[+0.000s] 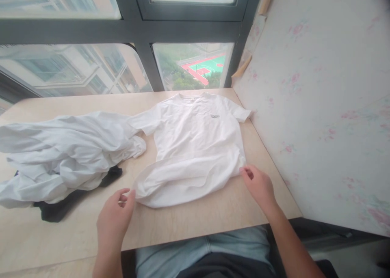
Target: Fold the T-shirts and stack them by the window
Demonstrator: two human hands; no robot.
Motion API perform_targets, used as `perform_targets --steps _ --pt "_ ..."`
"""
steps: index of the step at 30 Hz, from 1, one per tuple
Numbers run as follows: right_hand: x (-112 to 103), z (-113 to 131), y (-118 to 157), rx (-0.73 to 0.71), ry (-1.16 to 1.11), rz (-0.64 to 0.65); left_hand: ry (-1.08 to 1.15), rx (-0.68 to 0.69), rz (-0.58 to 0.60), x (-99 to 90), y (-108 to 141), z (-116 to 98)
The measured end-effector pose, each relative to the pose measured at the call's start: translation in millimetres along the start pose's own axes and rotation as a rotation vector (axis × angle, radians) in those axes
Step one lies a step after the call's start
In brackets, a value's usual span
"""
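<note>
A white T-shirt (198, 136) lies spread on the wooden tabletop, its collar toward the window and a small dark-lettered label on the chest. Its lower part is rumpled, with the hem bunched toward me. At the hem's left corner, my left hand (117, 211) pinches the fabric between thumb and fingers. My right hand (258, 184) is closed on the hem's right corner, near the wall side. Both sleeves lie out to the sides, and the left one reaches a heap of clothes.
On the left, a pile of crumpled white clothes (70, 148) lies partly over a black garment (61, 207). A wooden tabletop (183, 225) runs up to the dark-framed window (189, 32). Flowered wallpaper covers the wall (319, 107) on the right, close to the shirt's right sleeve.
</note>
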State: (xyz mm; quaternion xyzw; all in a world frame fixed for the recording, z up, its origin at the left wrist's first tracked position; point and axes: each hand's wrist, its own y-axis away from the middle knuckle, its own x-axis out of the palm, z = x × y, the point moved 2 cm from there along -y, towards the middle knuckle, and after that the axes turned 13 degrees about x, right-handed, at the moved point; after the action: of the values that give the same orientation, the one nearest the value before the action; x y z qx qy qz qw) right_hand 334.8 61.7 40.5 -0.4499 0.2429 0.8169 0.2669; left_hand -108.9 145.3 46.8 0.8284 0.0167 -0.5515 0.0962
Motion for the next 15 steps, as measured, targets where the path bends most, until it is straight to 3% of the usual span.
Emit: perform_targets --steps 4,9,11,15 --pt "8.6 8.7 6.1 -0.152 -0.128 0.043 -0.052 -0.036 0.029 -1.8 4.7 -0.2" --pt "10.9 45.1 -15.4 -0.284 -0.143 0.012 0.022 0.031 -0.019 -4.9 5.2 -1.8" --pt "15.7 62.8 -26.2 -0.314 -0.050 0.150 0.098 0.068 -0.039 -4.1 1.6 -1.9" --pt "28.9 89.9 -34.8 -0.427 0.141 0.593 0.201 0.102 -0.040 -1.7 -10.0 -2.2"
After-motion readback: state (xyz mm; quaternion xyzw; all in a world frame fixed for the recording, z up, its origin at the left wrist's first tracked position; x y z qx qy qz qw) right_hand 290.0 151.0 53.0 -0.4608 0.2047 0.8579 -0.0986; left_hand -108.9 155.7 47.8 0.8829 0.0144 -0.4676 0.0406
